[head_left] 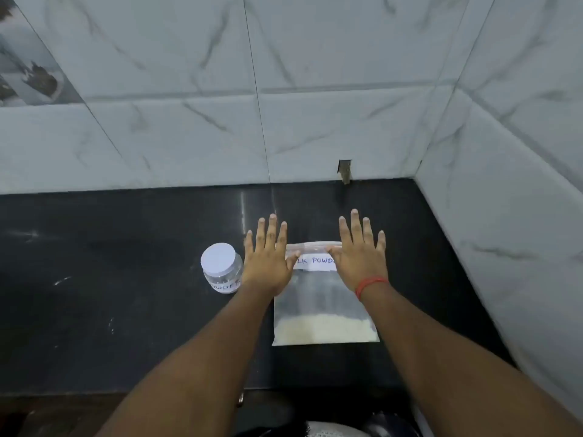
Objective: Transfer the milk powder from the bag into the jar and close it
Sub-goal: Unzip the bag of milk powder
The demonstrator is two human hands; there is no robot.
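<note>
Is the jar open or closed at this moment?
Closed. The jar stands upright on the black counter with its white lid seated on top, left of the bag; neither hand touches it.

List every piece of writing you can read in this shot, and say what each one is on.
"LK POWD": handwritten on the white label strip of the clear zip-top plastic bag; both ends are hidden by the left hand and the right hand.
"OWDER": on the label of the small clear plastic jar with a white round lid; blurred, with its start turned out of view.
No other text is visible.
</note>
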